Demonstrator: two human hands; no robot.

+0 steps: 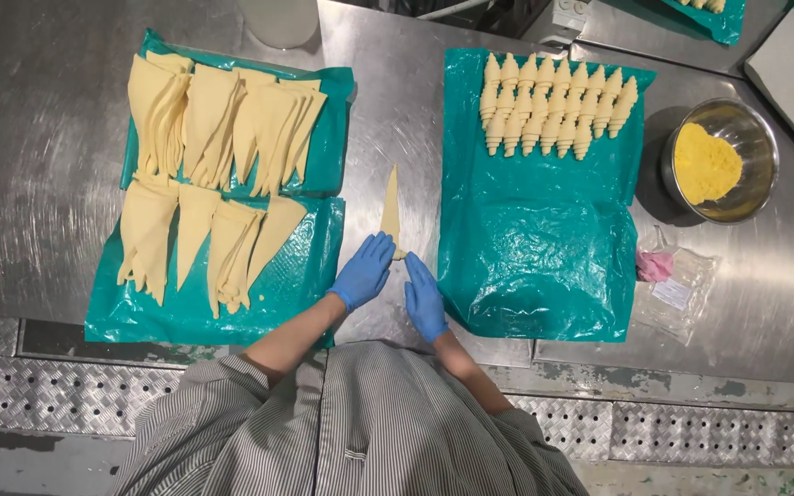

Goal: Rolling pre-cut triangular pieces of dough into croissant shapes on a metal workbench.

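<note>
A long thin triangle of pale dough [391, 207] lies on the steel table between two teal plastic sheets, its tip pointing away from me. My left hand [363, 270] in a blue glove rests flat at its wide near end, fingers together and touching the dough. My right hand [424, 299], also gloved in blue, lies flat just right of that end, holding nothing. Stacks of cut dough triangles [218, 174] cover the left teal sheet [296, 285]. Rolled croissants [553, 106] sit in rows at the far end of the right teal sheet [535, 266].
A steel bowl [754, 147] with yellow filling stands at the right. Next to it lies a clear plastic bag [682, 289] with a pink item. A grooved metal ledge [66, 395] runs along the near table edge. More teal trays sit at the far right.
</note>
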